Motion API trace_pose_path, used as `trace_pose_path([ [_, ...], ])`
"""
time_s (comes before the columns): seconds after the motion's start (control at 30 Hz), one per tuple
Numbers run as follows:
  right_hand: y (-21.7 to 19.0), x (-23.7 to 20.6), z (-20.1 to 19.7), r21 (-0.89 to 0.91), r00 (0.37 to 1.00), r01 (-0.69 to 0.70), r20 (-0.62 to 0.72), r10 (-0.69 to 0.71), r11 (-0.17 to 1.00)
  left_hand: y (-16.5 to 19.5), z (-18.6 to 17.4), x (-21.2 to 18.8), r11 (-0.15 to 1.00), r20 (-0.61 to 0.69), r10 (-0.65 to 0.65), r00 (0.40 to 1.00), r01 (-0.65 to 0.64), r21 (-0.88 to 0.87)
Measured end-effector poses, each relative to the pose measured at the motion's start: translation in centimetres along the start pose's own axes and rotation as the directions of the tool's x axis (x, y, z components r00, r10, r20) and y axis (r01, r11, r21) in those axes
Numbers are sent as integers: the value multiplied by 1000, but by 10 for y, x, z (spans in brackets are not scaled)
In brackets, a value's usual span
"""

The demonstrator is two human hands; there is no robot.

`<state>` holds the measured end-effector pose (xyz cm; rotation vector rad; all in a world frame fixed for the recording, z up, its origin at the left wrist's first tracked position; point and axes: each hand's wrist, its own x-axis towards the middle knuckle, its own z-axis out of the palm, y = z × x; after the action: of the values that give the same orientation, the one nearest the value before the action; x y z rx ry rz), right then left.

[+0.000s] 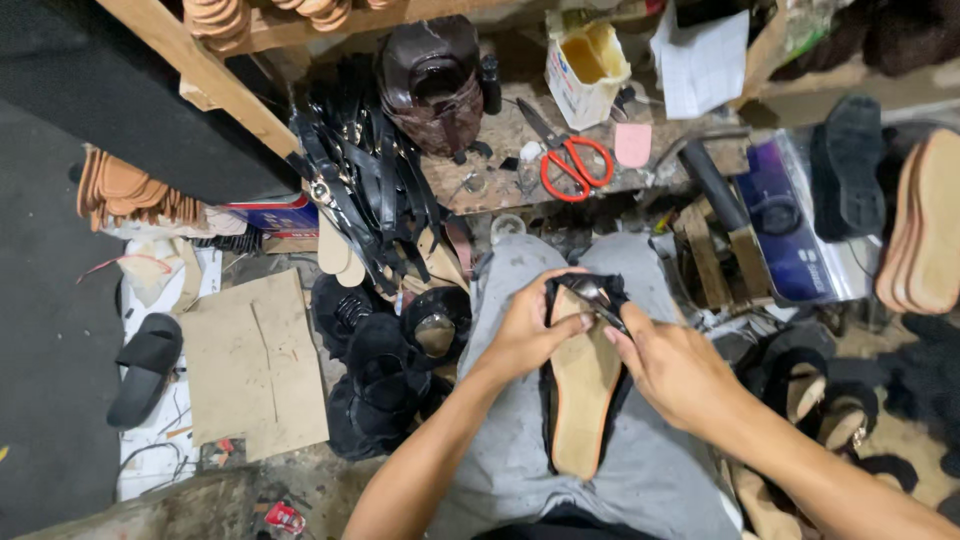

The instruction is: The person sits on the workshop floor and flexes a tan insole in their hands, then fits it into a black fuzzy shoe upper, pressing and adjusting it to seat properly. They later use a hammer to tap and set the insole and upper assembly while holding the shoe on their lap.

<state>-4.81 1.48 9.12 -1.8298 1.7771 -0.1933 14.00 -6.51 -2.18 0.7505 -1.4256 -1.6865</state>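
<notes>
A tan sandal sole (pixel 582 395) with black edging lies lengthwise on my lap, toe end away from me. My left hand (pixel 528 328) grips its left side near the toe, thumb on the tan insole. My right hand (pixel 672 368) holds the right side, its fingers pinching a black strap with a shiny metal buckle (pixel 592 291) across the toe end. Both hands touch the sandal.
Red-handled scissors (pixel 574 163) lie on the low wooden bench, with a yellowish glue container (pixel 586 62) behind. A bundle of black straps (pixel 372 195) hangs left of my knees. Black sandals (pixel 385 375) are piled on the floor, cardboard (pixel 252 365) further left, and stacked tan soles (pixel 926 225) at right.
</notes>
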Motion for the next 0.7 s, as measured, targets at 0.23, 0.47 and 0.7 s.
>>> trace_pose_path([
  [0.23, 57, -67, 36, 421, 798, 148, 483, -360, 895, 0, 16, -20, 991, -33, -108, 994, 104, -86],
  [0.47, 89, -72, 64, 870, 904, 89, -275, 327, 485, 31, 34, -56, 961, -46, -70, 996, 55, -272],
  [0.7, 98, -69, 147, 876, 962, 7, 126, 242, -482, 92, 57, -30, 859, -77, 46, 996, -79, -507],
])
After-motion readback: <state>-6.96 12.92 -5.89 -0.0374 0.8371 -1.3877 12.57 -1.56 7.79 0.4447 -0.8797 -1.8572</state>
